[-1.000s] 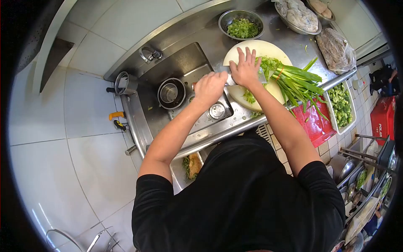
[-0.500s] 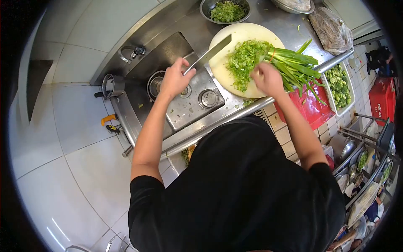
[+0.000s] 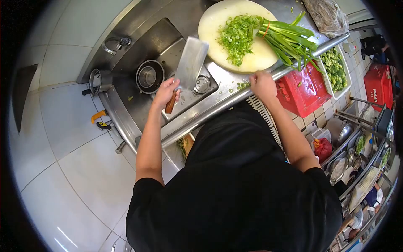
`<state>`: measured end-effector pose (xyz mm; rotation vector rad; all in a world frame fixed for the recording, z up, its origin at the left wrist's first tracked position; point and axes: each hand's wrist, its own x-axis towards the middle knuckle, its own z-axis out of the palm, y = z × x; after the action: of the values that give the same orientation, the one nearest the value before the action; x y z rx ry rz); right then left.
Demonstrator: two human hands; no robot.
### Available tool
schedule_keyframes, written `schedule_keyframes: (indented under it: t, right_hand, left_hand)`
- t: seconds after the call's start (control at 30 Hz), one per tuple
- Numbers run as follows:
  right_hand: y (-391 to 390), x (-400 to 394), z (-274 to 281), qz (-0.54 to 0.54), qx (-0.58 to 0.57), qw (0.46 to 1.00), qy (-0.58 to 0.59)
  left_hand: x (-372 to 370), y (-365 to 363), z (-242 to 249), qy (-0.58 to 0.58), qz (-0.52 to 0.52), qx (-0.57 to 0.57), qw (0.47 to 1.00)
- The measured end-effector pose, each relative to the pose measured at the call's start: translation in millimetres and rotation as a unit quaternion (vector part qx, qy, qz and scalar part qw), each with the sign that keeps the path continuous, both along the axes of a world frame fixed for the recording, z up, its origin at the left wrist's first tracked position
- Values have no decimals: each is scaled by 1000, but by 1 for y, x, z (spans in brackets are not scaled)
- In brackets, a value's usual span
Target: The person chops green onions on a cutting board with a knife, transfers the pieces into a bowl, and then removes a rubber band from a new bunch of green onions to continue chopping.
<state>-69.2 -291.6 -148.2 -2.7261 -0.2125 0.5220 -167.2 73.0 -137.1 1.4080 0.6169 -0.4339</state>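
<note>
My left hand (image 3: 166, 93) is wrapped round the wooden handle of a cleaver (image 3: 192, 59), whose wide blade hangs over the sink (image 3: 133, 98). My right hand (image 3: 263, 85) is closed near the counter's front rail, just below the round cutting board (image 3: 205, 25); whether it holds anything is hidden. On the board lie chopped green onions (image 3: 238, 40) in a heap, beside a bundle of long green onions (image 3: 289, 37) tied with a red band. The bundle's leafy ends reach over the rail.
A faucet (image 3: 117, 44) and a metal pot (image 3: 100, 81) are at the sink's left. Right of me are a red crate (image 3: 304, 90), a white basket of cut green vegetables (image 3: 334, 71) and shelves with pans. A plastic bag (image 3: 326, 17) lies on the counter's far right.
The cleaver has turned, so its broad side now shows. My right hand has moved off the green onions down to the board's near edge. The view has shifted slightly.
</note>
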Motion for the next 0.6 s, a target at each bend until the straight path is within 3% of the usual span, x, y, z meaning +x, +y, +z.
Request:
schedule_keyframes:
  t: [0.03, 0.1, 0.17, 0.27, 0.33, 0.37, 0.47, 0.6]
  right_hand:
    - [1, -8, -7, 1, 1, 1000, -2]
    - [4, -26, -28, 109, -50, 985, -125]
    - [11, -19, -49, 126, -16, 988, -88]
    - [22, -18, -58, 126, -17, 991, -41]
    - [22, -15, -54, 130, 86, 985, 69]
    - [21, -14, -53, 132, 84, 985, 68]
    - [13, -12, -47, 120, -46, 988, -88]
    - [13, -2, -48, 169, -24, 985, 32]
  left_hand:
    - [-9, 13, -12, 19, -44, -2, 999]
    - [-21, 21, -32, 26, -79, 1, 997]
    - [-27, 12, -44, 82, -138, 47, 986]
    - [-21, -2, -53, 84, -143, 63, 984]
    - [-13, -7, -61, 87, -138, 68, 984]
    - [-13, -7, -66, 79, -145, 96, 982]
    - [-11, -13, -78, 76, -169, 123, 975]
    - [-8, -26, -78, 93, -214, 140, 962]
